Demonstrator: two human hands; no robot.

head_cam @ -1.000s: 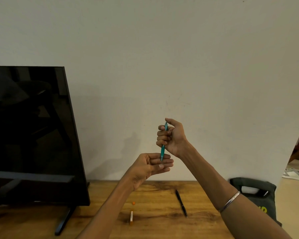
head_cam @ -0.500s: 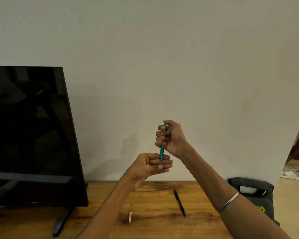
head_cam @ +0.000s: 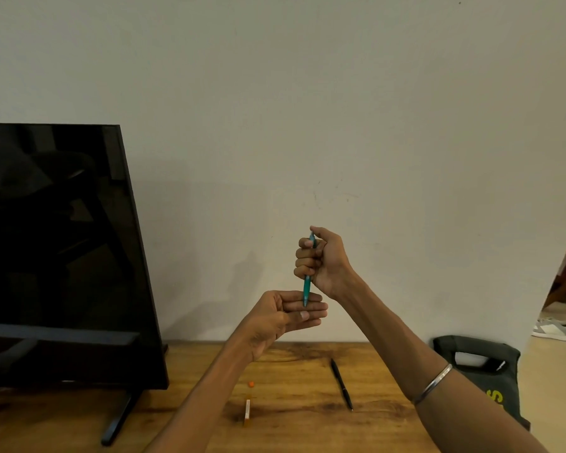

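Right grip (head_cam: 321, 260) clenches slim teal plastic pen (head_cam: 306, 288) — tip at flat-fingered left grip (head_cam: 283, 317) — above wooden desk (head_cam: 294, 429), pale wall (head_cam: 307, 93) behind.

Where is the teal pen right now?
In the head view the teal pen is near upright at mid-frame, gripped by the right hand, its lower tip against the left hand, above the wooden table.
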